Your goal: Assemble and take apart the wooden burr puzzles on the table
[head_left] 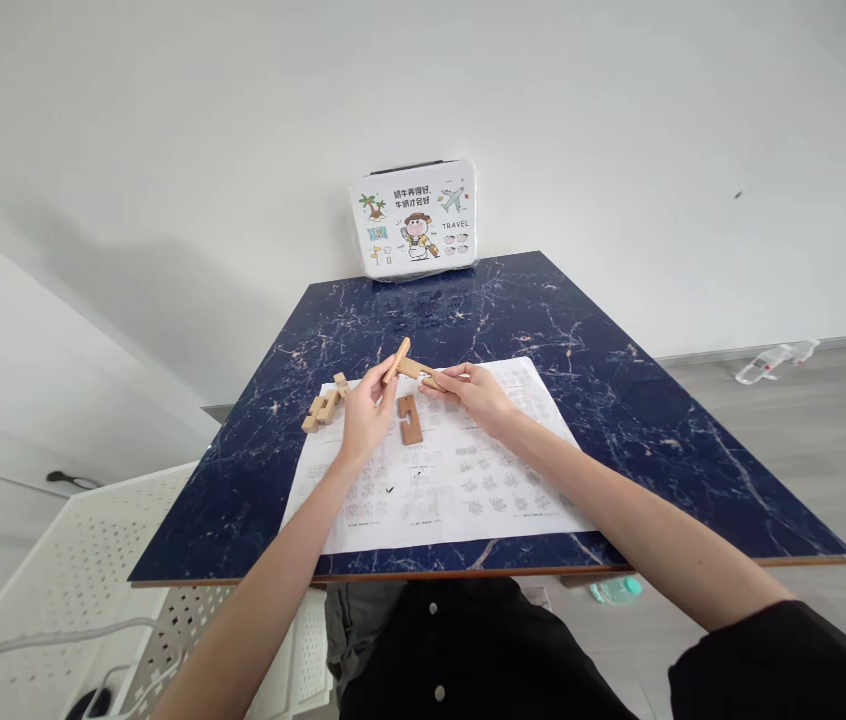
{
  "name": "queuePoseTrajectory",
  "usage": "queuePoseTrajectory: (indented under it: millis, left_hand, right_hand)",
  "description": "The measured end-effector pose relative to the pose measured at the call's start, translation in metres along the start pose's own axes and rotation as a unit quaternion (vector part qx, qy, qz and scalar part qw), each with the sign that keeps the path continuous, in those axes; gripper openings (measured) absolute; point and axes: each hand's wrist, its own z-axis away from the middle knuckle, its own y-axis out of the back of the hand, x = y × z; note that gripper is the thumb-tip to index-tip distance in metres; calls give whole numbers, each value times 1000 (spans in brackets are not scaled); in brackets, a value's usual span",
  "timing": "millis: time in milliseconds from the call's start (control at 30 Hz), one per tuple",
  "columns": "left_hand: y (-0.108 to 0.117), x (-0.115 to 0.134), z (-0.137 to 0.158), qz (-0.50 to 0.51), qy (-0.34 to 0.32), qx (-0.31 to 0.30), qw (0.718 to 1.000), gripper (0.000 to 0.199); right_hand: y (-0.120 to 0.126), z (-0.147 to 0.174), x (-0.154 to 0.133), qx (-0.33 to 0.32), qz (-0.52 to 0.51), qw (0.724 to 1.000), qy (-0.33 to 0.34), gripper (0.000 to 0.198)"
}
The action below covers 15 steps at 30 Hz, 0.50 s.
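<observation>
My left hand (370, 408) is closed on a slim wooden puzzle piece (397, 360), which tilts up and to the right. Between my two hands lies a flat, notched wooden puzzle piece (414, 368); its left end meets the slim piece. The fingers of my right hand (474, 392) pinch the right end of that notched piece. Below them, a darker wooden piece with a cut-out (411, 420) rests on the printed instruction sheet (430, 520). Several notched wooden blocks (324, 408) sit left of my left hand, at the sheet's edge.
The dark blue marbled table (490, 310) holds everything. At its far edge, a white box with cartoon prints (417, 222) leans against the wall. A clear plastic bottle (772, 362) lies on the floor to the right. A white perforated cabinet (93, 545) stands at the left.
</observation>
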Motion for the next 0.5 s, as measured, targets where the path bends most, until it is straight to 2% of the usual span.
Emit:
queuePoseTrajectory:
  millis: [300, 500]
  left_hand:
    - [1, -1, 0, -3, 6, -2, 1000, 36]
    - [3, -1, -2, 13, 22, -6, 1000, 34]
  right_hand:
    - [-3, 6, -3, -35, 14, 999, -26, 23]
    - [-3, 8, -6, -42, 29, 998, -20, 29]
